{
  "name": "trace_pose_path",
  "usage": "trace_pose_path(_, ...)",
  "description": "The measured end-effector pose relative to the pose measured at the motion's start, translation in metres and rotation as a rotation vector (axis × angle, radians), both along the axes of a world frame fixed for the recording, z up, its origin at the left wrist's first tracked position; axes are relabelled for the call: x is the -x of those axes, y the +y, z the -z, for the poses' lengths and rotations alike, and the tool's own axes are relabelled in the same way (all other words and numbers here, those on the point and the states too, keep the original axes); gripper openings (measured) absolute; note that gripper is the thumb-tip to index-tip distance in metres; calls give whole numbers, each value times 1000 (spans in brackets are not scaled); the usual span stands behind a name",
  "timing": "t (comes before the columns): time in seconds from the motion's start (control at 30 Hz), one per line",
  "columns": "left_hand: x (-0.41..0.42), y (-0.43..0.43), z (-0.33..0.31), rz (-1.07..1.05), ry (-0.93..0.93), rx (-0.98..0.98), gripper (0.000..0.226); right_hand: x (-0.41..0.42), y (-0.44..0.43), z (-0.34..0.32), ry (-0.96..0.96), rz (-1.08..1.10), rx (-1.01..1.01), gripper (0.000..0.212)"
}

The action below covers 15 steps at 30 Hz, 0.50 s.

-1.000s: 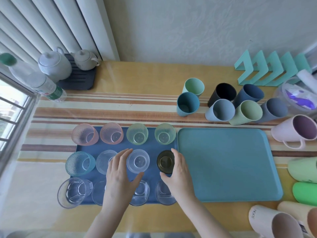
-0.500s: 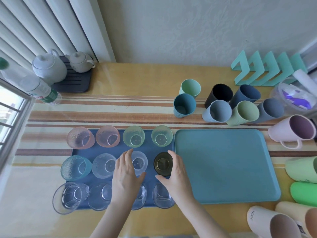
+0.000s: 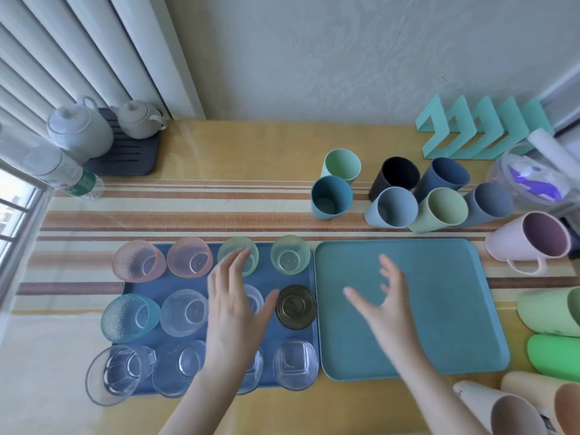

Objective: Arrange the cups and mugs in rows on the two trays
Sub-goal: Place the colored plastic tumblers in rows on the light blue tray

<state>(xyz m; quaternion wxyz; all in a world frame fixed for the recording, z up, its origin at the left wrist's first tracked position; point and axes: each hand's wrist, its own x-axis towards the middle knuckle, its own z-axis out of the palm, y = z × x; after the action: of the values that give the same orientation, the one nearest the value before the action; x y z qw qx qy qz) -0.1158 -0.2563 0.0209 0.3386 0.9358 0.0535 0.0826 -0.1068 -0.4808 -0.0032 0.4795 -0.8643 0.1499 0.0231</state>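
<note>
A dark blue tray (image 3: pixel 270 279) on the left holds three rows of glasses: pink and green ones at the back, a dark smoked glass (image 3: pixel 296 307) in the middle row, clear ones in front. My left hand (image 3: pixel 233 304) hovers open over the middle of this tray, hiding a clear glass. The teal tray (image 3: pixel 439 309) beside it has nothing on it, and my right hand (image 3: pixel 384 301) hangs open above its left part, holding nothing. Several coloured cups (image 3: pixel 392 196) stand behind the teal tray.
A pink mug (image 3: pixel 530 240), green cups (image 3: pixel 552 312) and beige mugs (image 3: pixel 508 409) lie along the right edge. Two teapots (image 3: pixel 138 119) on a dark mat and a water bottle (image 3: pixel 67 177) sit at back left. A teal rack (image 3: pixel 480 130) and plastic container (image 3: pixel 530 180) stand back right.
Both hands have lifted off the glasses. My right hand has let go of the dark glass and moved right over the teal tray; my left hand has risen and spread.
</note>
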Motion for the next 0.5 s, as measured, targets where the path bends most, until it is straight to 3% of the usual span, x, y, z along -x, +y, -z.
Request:
trace_pose_path(0.13,-62,-41,0,59,53,184,84,-54,-39,3,50,237,-170,85)
trace_pose_path(0.27,-117,-82,14,73,180,259,100,-101,-44,24,17,325,-209,91)
trace_pose_path(0.5,-159,-109,34,35,236,241,101,-129,-39,45,-47,408,-188,92)
